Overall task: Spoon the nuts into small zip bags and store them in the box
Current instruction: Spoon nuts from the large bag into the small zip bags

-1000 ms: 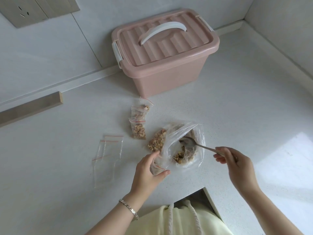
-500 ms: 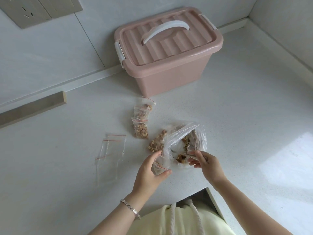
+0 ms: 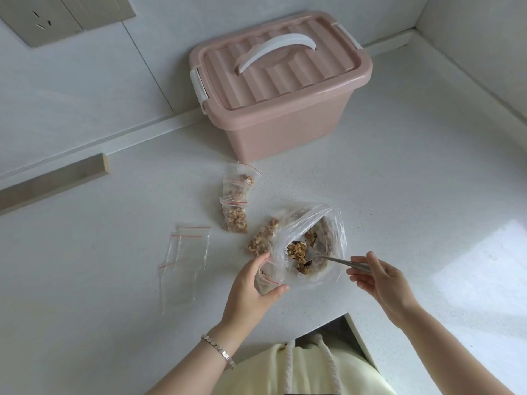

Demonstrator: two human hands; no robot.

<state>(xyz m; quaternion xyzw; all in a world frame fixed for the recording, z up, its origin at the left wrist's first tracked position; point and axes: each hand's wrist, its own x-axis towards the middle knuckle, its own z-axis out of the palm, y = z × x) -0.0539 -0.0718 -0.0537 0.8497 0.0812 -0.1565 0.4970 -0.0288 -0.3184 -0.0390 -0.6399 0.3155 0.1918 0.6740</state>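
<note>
A pink box, its lid on and topped by a white handle, stands on a white counter. Just in front of the box lie two filled zip bags of nuts. Further in front, a large clear bag of nuts lies open. The left hand grips a small zip bag at its mouth. The right hand pinches a spoon that reaches inside. Empty zip bags lie front-left of the box.

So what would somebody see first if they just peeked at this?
Probably the big pink box with its lid on, at the back of the counter. Then, nearer the front, the right hand holds a spoon with its tip inside a big clear bag of nuts. The left hand holds a small zip bag right beside it.
</note>
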